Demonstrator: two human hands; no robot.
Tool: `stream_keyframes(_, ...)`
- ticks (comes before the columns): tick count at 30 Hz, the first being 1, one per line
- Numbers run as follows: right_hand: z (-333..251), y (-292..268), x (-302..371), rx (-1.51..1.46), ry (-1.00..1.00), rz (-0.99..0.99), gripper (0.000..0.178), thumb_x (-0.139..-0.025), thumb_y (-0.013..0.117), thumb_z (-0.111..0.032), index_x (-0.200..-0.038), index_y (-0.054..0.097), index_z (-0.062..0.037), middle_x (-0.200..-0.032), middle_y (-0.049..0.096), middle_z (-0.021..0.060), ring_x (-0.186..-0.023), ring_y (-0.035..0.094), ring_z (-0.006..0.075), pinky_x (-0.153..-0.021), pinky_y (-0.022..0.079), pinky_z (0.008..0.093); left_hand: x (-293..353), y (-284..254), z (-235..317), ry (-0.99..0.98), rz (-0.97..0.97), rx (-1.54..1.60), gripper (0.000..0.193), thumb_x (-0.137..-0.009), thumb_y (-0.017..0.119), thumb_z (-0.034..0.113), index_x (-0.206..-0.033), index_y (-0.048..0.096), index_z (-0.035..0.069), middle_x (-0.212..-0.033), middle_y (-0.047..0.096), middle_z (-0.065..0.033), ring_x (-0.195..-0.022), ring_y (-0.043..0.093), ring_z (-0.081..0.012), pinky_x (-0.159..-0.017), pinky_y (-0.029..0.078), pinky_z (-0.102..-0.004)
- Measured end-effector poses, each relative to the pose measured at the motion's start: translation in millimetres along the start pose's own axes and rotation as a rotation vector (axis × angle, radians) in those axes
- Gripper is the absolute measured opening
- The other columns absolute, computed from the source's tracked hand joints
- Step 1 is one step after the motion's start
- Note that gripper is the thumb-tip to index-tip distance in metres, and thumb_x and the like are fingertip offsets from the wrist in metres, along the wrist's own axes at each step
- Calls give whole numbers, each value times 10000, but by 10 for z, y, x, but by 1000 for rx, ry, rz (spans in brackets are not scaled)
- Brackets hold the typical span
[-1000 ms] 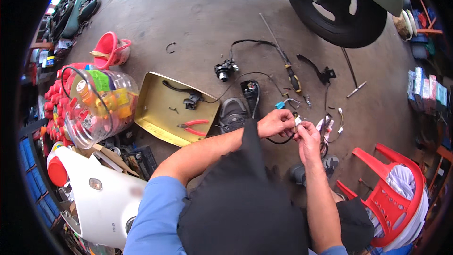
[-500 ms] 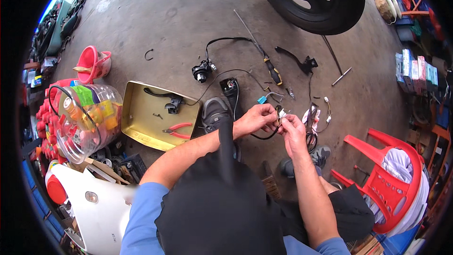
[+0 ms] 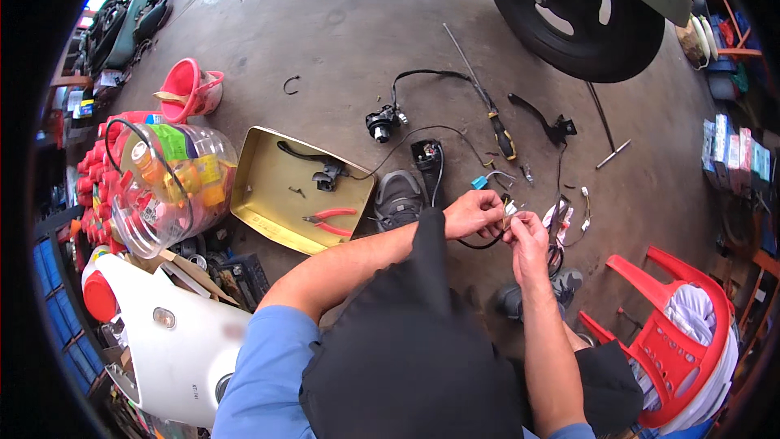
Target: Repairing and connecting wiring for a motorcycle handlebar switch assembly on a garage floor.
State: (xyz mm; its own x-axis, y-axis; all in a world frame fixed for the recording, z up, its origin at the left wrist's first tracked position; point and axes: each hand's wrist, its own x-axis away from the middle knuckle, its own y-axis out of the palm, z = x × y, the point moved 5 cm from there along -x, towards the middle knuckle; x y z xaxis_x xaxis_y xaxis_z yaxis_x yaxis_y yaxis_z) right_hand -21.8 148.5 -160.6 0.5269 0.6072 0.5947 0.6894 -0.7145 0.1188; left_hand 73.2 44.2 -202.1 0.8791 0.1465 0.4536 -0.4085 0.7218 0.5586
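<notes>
My left hand (image 3: 473, 213) and my right hand (image 3: 528, 237) meet in front of me over the concrete floor. Together they pinch a small white connector (image 3: 510, 210) at the end of a black wire (image 3: 475, 242) that loops below the left hand. More wires with white plugs (image 3: 569, 215) lie just right of my hands. A small blue part (image 3: 479, 183) lies on the floor just beyond my left hand.
A brass-coloured tray (image 3: 268, 195) at left holds red-handled pliers (image 3: 329, 219). A screwdriver (image 3: 500, 134), a black lever (image 3: 540, 118) and a black switch with cable (image 3: 382, 123) lie ahead. A wheel (image 3: 569, 32) stands at top right, a red plastic chair (image 3: 674, 333) at lower right, a clear jar (image 3: 166, 187) at left.
The view has shifted a little; my hands stay together on the connector and wire, with small finger movements only.
</notes>
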Motion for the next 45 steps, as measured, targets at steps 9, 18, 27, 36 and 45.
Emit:
stream_keyframes(9, -10, 64, -15, 1, 9, 16, 99, -900, 597, -89, -967, 539, -44, -821, 587, 20, -658, 535, 81, -620, 438, 213, 23, -37, 17, -8, 9, 6, 215, -959, 539, 257, -948, 539, 42, -884, 653, -42, -782, 632, -111, -646, 514, -246)
stream_keyframes(18, -13, 47, -18, 44, -11, -17, 111, -890, 594, -70, -985, 536, -56, -846, 582, 16, -678, 530, 89, -648, 449, 229, 51, -21, 63, -18, 7, -19, 202, -957, 533, 242, -947, 543, 41, -872, 647, -41, -770, 621, -110, -664, 517, -250)
stream_keyframes(27, -36, 55, -17, 89, -9, -26, 94, -892, 598, -63, -977, 567, -35, -849, 584, 7, -684, 528, 70, -635, 444, 207, 39, -9, 53, -10, 1, -20, 209, -954, 540, 243, -945, 546, 34, -864, 646, -48, -770, 618, -112, -670, 519, -257)
stream_keyframes(36, -25, 30, -26, 129, 16, -28, 92, -893, 597, -83, -968, 561, -44, -824, 578, 7, -667, 527, 76, -631, 437, 213, 25, -13, 44, 23, 7, -18, 236, -946, 544, 268, -913, 558, 36, -821, 646, -45, -720, 629, -107, -606, 510, -229)
stream_keyframes(45, -12, 52, -55, 152, 30, 5, 104, -889, 601, -103, -957, 561, -36, -791, 575, 6, -651, 522, 84, -620, 431, 218, 39, -22, 62, 24, -8, -35, 201, -932, 586, 246, -939, 555, 47, -859, 647, -26, -772, 637, -101, -640, 504, -239)
